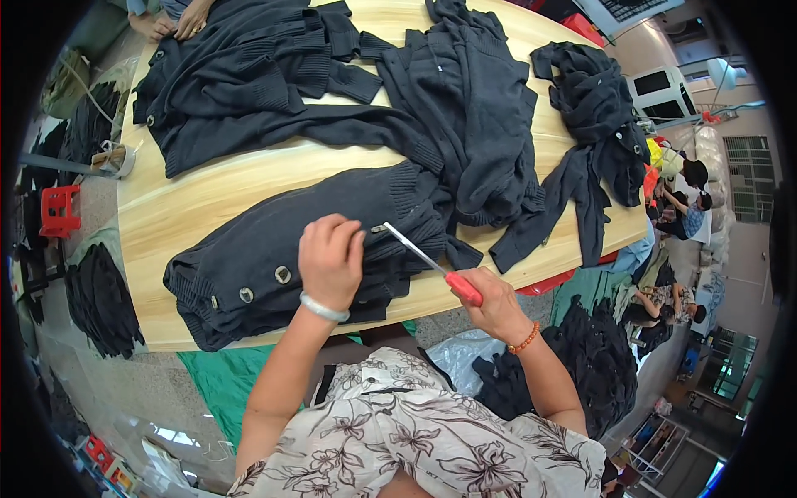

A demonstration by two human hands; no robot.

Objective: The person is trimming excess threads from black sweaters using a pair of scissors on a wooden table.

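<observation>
A dark knitted cardigan [282,220] with large round buttons lies along the near side of the table. Over its button edge is my left hand [330,259], fingers curled together; whatever they pinch, if anything, cannot be made out. My right hand [496,305] is wrapped round the red handle of a tool with a long, narrow metal blade [415,251]. The blade's tip points up and left, beside a button [378,228] close to my left fingers. Further along the edge another button [282,275] shows.
More dark knitwear [473,108] covers much of the wooden table [199,199]. Another person's hands [178,25] rest on a garment at the far left. A dark garment heap [589,357] lies on the floor at right. A red stool [60,210] stands left.
</observation>
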